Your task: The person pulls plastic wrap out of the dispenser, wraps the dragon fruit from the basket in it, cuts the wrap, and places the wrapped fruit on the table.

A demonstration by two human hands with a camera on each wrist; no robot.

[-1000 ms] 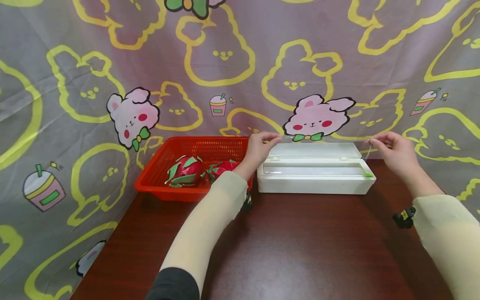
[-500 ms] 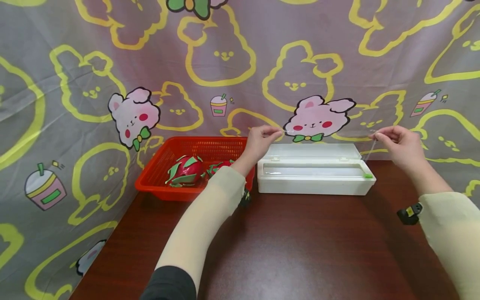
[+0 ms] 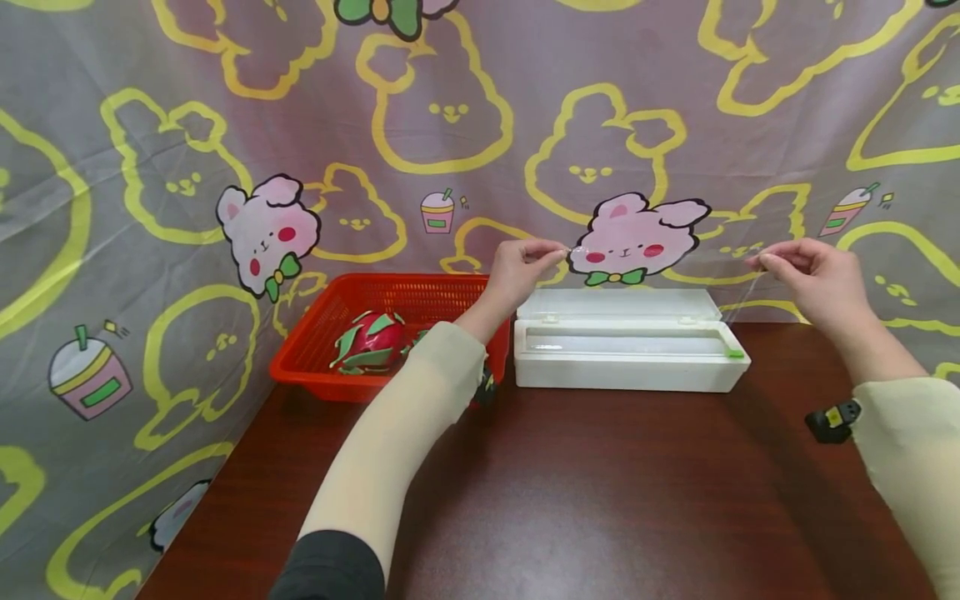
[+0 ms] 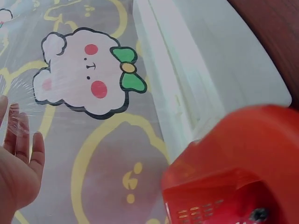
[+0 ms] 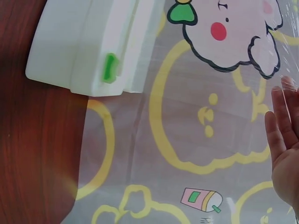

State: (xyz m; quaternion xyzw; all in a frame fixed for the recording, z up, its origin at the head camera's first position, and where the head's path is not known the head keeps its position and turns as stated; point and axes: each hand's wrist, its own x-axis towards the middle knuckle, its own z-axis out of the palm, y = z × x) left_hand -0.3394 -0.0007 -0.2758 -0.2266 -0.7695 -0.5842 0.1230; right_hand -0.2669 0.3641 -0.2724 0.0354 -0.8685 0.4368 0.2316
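My left hand (image 3: 517, 275) pinches one corner of a sheet of clear cling film (image 4: 22, 91), thumb against fingertips. Level with it at the right, my right hand (image 3: 817, 279) pinches the opposite corner. Between the hands the film is nearly invisible apart from creases and glints, and it runs down toward a white cling film dispenser (image 3: 626, 373). The dispenser's lid (image 3: 618, 307) is tipped back, and a green slider (image 3: 733, 353) sits at its right end. Both hands are raised above the dispenser. Stretch lines fan from the fingertips in both wrist views.
A red plastic basket (image 3: 300, 375) stands left of the dispenser. In it lies a red dragon fruit (image 3: 371, 340) with green scales; another is mostly hidden behind my left arm. A patterned cloth (image 3: 480, 100) hangs behind the brown table (image 3: 600, 492).
Both hands have risen, drawing the film higher above the dispenser. My right hand has also moved right. The left sleeve now covers more of the second dragon fruit.
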